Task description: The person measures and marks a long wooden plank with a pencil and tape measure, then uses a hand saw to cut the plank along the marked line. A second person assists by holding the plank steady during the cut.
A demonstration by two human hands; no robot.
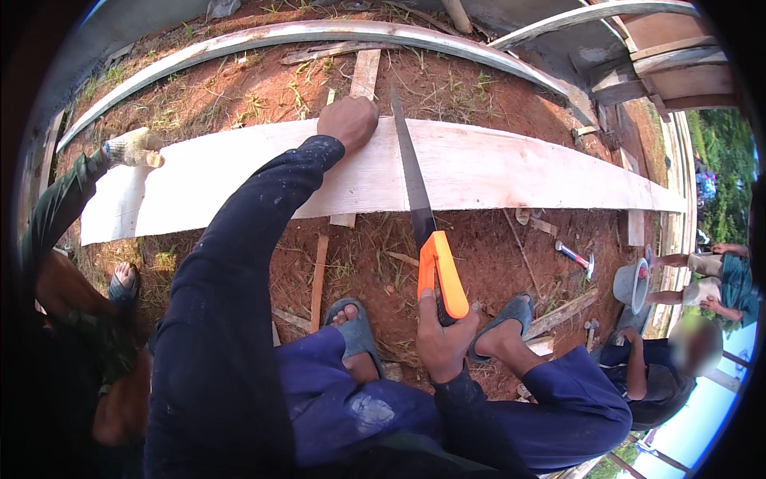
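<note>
My right hand (447, 339) is wrapped around the orange and black handle of a handsaw (413, 172). The saw's blade points away from me and lies across a wide, pale wooden board (495, 168). To the left of the blade, my left hand (349, 125) is closed at the board's far edge, knuckles up, its fingertips hidden. At the board's left end rests another person's gloved hand (136, 148). A narrow wooden strip (365, 73) runs under the board near my left hand.
A hammer (576, 260) lies on the reddish soil to the right, near a grey bucket (631, 286). A long curved-looking beam (319, 32) crosses the far side. Wood scraps (562, 313) lie near my sandalled feet. Other people (650, 375) are at the right.
</note>
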